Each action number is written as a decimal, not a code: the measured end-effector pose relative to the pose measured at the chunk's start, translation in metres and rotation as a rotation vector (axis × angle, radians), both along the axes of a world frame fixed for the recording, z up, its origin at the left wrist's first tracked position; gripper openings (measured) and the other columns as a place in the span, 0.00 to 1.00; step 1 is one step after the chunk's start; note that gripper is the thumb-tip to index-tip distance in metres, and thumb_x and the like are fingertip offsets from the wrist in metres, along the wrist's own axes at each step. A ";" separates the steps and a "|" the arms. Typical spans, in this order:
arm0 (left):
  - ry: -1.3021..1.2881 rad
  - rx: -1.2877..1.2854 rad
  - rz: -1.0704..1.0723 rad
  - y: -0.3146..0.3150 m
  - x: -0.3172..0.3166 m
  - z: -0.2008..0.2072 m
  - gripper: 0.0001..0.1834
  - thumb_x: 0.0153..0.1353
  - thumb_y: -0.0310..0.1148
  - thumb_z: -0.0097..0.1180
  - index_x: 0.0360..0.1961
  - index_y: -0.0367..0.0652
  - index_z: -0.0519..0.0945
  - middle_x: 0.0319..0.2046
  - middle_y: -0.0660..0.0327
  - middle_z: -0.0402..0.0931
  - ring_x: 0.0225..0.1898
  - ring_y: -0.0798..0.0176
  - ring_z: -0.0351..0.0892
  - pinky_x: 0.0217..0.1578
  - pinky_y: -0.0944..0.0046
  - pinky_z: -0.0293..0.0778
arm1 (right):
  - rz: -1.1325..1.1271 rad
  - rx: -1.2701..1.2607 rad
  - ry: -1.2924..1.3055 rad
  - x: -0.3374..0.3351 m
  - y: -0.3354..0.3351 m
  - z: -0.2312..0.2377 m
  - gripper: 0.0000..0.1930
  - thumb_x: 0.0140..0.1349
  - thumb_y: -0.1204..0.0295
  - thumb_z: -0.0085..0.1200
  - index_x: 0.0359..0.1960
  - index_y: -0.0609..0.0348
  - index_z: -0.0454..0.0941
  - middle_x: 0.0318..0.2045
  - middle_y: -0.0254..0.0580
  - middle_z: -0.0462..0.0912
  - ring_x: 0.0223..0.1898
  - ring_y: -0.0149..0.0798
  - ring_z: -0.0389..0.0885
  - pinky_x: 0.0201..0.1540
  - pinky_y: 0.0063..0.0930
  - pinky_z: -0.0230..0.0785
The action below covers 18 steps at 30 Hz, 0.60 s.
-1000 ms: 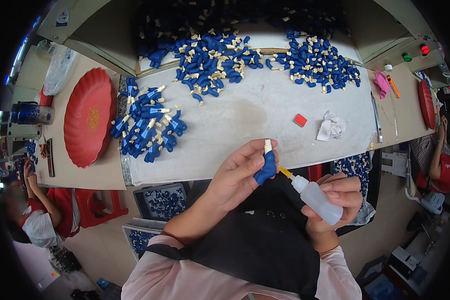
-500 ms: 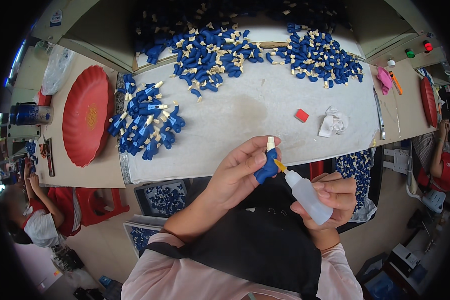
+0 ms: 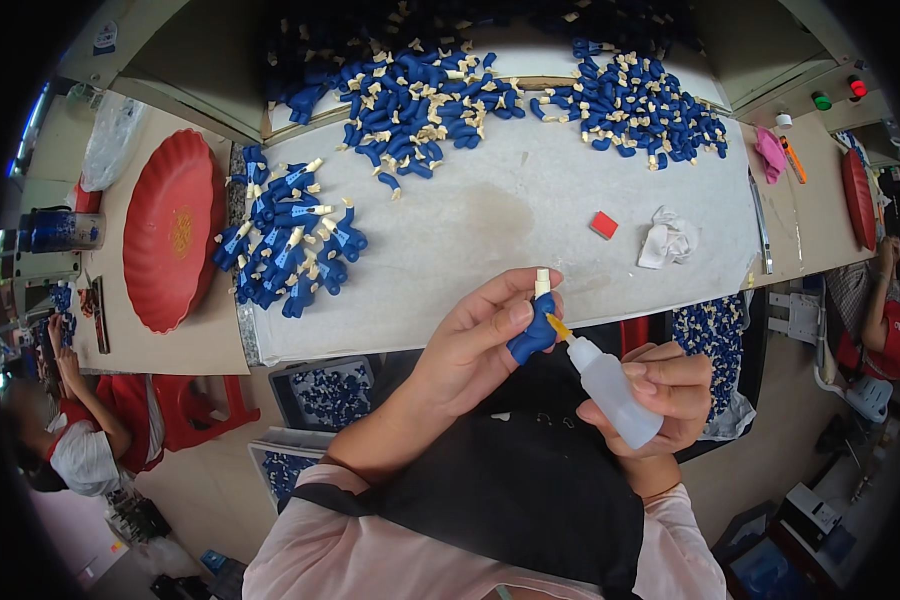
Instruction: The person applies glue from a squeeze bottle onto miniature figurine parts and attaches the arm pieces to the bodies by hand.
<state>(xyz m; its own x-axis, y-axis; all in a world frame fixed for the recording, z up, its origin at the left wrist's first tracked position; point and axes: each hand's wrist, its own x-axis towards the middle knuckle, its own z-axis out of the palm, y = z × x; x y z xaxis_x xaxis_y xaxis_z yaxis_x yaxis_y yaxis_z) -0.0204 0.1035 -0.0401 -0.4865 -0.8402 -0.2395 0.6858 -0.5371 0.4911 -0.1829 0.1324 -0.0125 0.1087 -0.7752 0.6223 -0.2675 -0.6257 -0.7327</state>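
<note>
Between the thumb and fingers of my left hand (image 3: pixel 477 338) is a small blue figure torso (image 3: pixel 532 337) with a cream neck piece pointing up. My right hand (image 3: pixel 667 392) is wrapped round a translucent white squeeze bottle (image 3: pixel 615 392). The bottle's amber tip (image 3: pixel 560 326) meets the torso's right side. On the worktable (image 3: pixel 450 240) at the left lies a heap of assembled blue torsos (image 3: pixel 292 240) with cream necks. Farther off are a pile of blue arms with cream hands (image 3: pixel 410 100) and a second such pile (image 3: pixel 645 105) to its right.
A red block (image 3: pixel 604 225) and a crumpled white cloth (image 3: pixel 667 240) lie on the table. A red scalloped tray (image 3: pixel 150 230) stands at the left. Trays of blue parts (image 3: pixel 330 395) sit below the table edge. Co-workers (image 3: pixel 90 430) sit at both sides.
Hardly anything differs. Both hands keep nearly the same place, with the bottle tip still at the torso; the view has shifted very slightly.
</note>
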 end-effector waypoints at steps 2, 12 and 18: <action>-0.014 0.006 0.009 0.000 -0.001 0.001 0.20 0.55 0.35 0.48 0.48 0.39 0.65 0.34 0.57 0.67 0.33 0.68 0.67 0.25 0.78 0.61 | -0.001 0.000 0.022 -0.001 0.000 0.000 0.24 0.36 0.73 0.67 0.33 0.56 0.65 0.30 0.38 0.66 0.23 0.30 0.70 0.25 0.21 0.66; 0.014 0.029 0.016 0.001 0.000 -0.003 0.20 0.55 0.33 0.49 0.48 0.39 0.66 0.35 0.56 0.68 0.33 0.67 0.68 0.30 0.74 0.64 | -0.013 -0.025 0.026 0.001 0.000 -0.002 0.24 0.36 0.74 0.67 0.34 0.56 0.65 0.30 0.39 0.66 0.23 0.31 0.69 0.25 0.21 0.66; 0.034 0.025 0.018 0.001 0.001 -0.004 0.19 0.54 0.32 0.49 0.48 0.39 0.66 0.36 0.56 0.68 0.36 0.65 0.69 0.33 0.72 0.65 | -0.003 -0.040 0.011 0.000 0.001 -0.003 0.25 0.36 0.74 0.67 0.34 0.56 0.64 0.30 0.38 0.65 0.23 0.31 0.69 0.24 0.21 0.66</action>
<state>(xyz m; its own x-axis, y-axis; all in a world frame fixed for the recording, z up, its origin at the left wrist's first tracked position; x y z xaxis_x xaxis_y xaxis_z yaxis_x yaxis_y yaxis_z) -0.0198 0.1045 -0.0442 -0.4798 -0.8428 -0.2440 0.7114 -0.5365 0.4540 -0.1825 0.1330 -0.0156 0.1130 -0.7503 0.6513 -0.2771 -0.6533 -0.7046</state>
